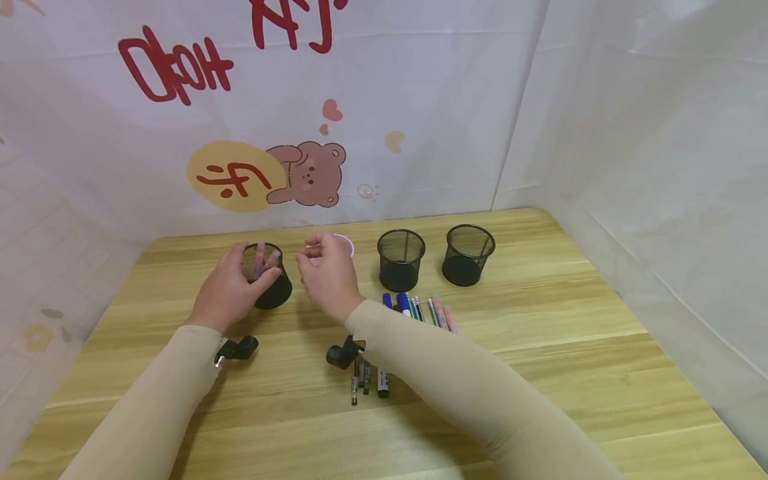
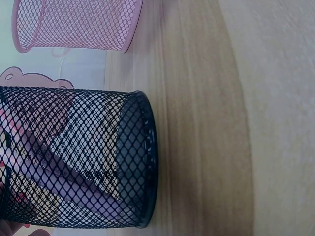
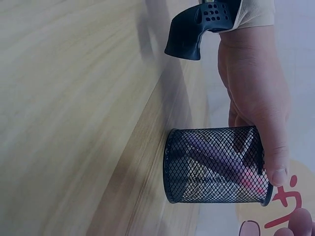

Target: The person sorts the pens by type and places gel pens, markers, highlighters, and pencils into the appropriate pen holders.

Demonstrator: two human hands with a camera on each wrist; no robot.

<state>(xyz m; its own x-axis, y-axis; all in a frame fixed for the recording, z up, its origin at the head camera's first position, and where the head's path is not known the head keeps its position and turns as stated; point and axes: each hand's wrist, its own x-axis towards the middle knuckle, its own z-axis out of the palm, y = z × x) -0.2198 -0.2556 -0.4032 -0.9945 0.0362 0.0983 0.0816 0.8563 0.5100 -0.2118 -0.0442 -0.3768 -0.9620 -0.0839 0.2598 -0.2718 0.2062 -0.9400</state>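
Head view: our L hand (image 1: 227, 288) grips the black cup (image 1: 277, 294) near its top; R hand (image 1: 333, 275) w/ fingers parted. Cup's prob. light, stiff; we'd hold the side.

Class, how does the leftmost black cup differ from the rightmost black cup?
The leftmost cup holds pink pens; the rightmost cup looks empty. The left hand grips the leftmost cup, while no hand touches the rightmost cup. Both are black mesh and stand on the table.
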